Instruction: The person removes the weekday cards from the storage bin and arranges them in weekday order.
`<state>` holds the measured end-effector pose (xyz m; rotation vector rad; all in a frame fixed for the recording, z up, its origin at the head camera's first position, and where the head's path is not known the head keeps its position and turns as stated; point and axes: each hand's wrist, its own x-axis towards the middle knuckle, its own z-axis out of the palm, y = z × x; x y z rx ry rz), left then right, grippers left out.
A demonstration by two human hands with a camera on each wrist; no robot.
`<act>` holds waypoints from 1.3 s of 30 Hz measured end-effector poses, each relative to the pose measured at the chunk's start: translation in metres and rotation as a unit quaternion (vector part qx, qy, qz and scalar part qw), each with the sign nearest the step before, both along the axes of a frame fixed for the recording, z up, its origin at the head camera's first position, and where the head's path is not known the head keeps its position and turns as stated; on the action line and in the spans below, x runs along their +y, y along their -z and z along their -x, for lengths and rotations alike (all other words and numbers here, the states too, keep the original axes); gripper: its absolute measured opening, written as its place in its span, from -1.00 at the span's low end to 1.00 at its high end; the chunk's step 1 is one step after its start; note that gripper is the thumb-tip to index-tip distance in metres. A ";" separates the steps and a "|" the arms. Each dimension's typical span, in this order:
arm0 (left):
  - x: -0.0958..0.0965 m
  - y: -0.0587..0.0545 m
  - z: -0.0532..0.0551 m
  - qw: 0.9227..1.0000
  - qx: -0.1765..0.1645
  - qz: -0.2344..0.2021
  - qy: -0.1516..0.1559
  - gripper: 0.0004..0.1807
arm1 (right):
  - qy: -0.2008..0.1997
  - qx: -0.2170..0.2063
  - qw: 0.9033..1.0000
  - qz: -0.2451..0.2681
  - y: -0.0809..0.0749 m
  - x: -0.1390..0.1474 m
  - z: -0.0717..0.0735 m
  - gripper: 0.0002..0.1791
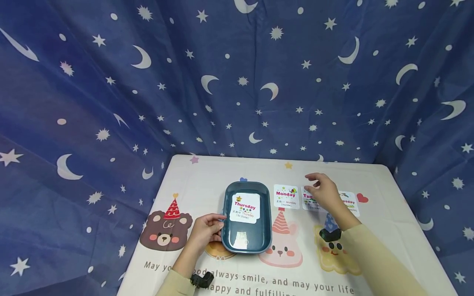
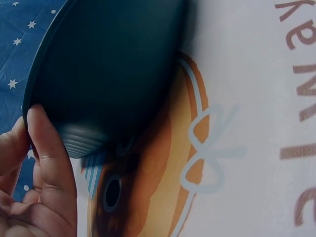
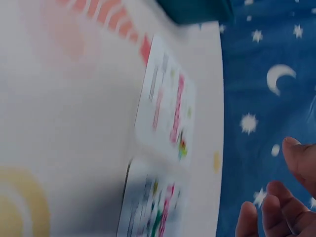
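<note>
My left hand (image 1: 204, 231) holds the left side of a dark teal tray (image 1: 246, 241), its thumb against the outer wall and its fingers at the rim in the left wrist view. Inside the tray lies a small stack of white cards with a Thursday card (image 1: 245, 206) on top. Over on the right, my right hand (image 1: 323, 192) hovers above a Tuesday card (image 1: 306, 203), partly covering it, with loosely bent fingers and nothing in them. Beside it lie a Monday card (image 1: 286, 197) on the left and a third card (image 1: 353, 201), ending in "esday", on the right.
The white tablecloth (image 1: 207, 176) carries printed cartoon animals and lettering. A blue curtain (image 1: 237, 123) with moons and stars hangs behind the table and at its sides. The three cards form a row right of the tray.
</note>
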<state>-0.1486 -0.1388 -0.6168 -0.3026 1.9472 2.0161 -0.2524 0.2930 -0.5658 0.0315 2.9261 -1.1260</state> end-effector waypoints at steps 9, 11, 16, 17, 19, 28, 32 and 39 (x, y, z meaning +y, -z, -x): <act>0.000 0.000 0.000 1.000 -0.003 0.001 -0.002 -0.70 | -0.042 0.020 0.998 0.029 -0.009 -0.048 -0.010 -0.49; 0.000 0.000 -0.001 1.000 -0.002 0.000 -0.003 -0.69 | -0.049 0.022 0.998 0.038 -0.009 -0.059 -0.012 -0.49; -0.001 0.000 -0.001 1.000 -0.003 -0.006 -0.003 -0.69 | -0.062 0.027 0.996 0.055 -0.008 -0.083 -0.018 -0.48; -0.001 0.000 -0.001 1.000 -0.002 -0.006 -0.002 -0.69 | -0.063 0.027 0.996 0.060 -0.007 -0.087 -0.019 -0.48; 0.000 0.000 -0.001 1.000 -0.001 -0.007 -0.002 -0.69 | -0.064 0.025 0.995 0.073 -0.006 -0.096 -0.021 -0.47; 0.000 -0.002 -0.001 1.000 0.000 -0.008 0.000 -0.67 | -0.079 0.016 0.990 0.114 -0.005 -0.128 -0.024 -0.43; 0.000 -0.002 -0.001 1.000 -0.001 -0.005 0.000 -0.68 | -0.090 0.012 0.989 0.120 -0.005 -0.141 -0.024 -0.42; -0.001 0.000 0.000 1.000 0.003 -0.007 0.002 -0.69 | -0.112 0.007 0.988 0.103 -0.006 -0.162 -0.025 -0.34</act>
